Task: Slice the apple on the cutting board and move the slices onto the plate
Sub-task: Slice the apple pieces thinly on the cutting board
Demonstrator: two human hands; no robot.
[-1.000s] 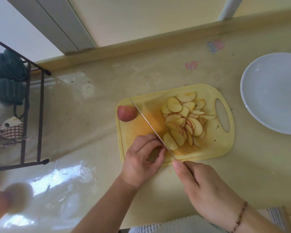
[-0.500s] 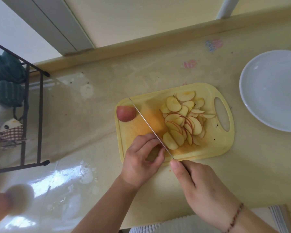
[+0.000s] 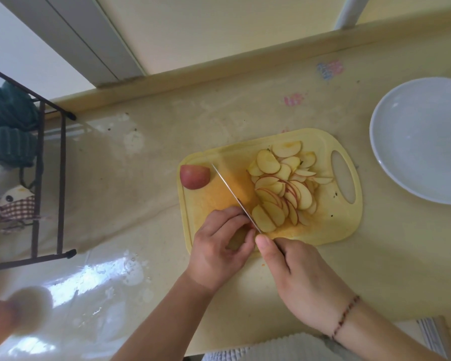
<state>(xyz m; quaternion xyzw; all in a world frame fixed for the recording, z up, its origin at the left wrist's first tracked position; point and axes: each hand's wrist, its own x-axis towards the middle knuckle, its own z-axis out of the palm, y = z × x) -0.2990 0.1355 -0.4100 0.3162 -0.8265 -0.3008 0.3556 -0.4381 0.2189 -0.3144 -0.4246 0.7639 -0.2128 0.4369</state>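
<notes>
A yellow cutting board (image 3: 331,227) lies in the middle of the table. Several thin apple slices (image 3: 281,183) are heaped on its right half. A red apple chunk (image 3: 194,176) sits at the board's left edge. My left hand (image 3: 219,246) curls over an apple piece (image 3: 236,238) at the board's near edge; the piece is mostly hidden. My right hand (image 3: 302,280) grips the handle of a knife (image 3: 235,196). Its blade runs diagonally across the board and touches my left fingers. The white plate (image 3: 422,142) on the right holds nothing.
A dark metal rack (image 3: 50,178) with cloth items stands at the left. A blurred round object (image 3: 16,316) sits at the lower left. A raised ledge (image 3: 219,74) borders the table at the back.
The knife and both hands have stayed in nearly the same place. The camera view has shifted slightly.
</notes>
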